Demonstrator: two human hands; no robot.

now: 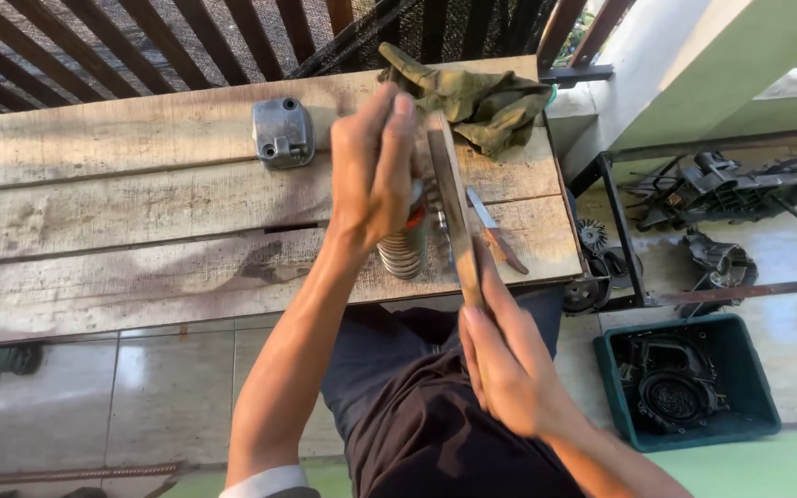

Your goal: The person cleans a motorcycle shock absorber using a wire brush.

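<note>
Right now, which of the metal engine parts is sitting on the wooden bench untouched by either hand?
The square grey metal cover, lying alone on the bench's far plank. The finned cylinder is held under the left hand; the other parts lie on the floor.

No packages, labels, signs or screens show anywhere in view.

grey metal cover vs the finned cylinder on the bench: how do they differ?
The grey metal cover lies alone and untouched near the far edge of the wooden bench; the finned cylinder sits at the near edge, under the left hand. The cover is smooth, boxy and fully visible; the cylinder is ribbed, round and partly hidden. Both look like bare metal.
</note>
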